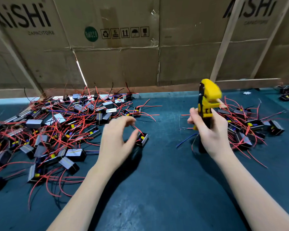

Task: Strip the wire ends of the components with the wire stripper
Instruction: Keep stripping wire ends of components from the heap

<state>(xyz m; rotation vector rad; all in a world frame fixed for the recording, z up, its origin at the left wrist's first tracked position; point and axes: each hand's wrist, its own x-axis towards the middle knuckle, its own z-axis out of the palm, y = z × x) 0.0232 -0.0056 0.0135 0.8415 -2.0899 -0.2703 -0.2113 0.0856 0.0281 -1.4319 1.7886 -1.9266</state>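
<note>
Place: it looked like a small electronics assembly workshop.
Bench: a dark green mat [157, 189] covered the worktop.
Stock: heaps of black wired components [57, 130] lay in piles.
Backdrop: flattened cardboard cartons [123, 55] printed "AiSHi CAPACITORS" walled the bench.

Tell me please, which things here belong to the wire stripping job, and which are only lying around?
For the job:
- yellow wire stripper, gripped in the right hand
- single component under the open left hand
- left pile of components
- right pile of components

Lying about:
- cardboard boxes behind the table
- white scrap on the green mat
</note>
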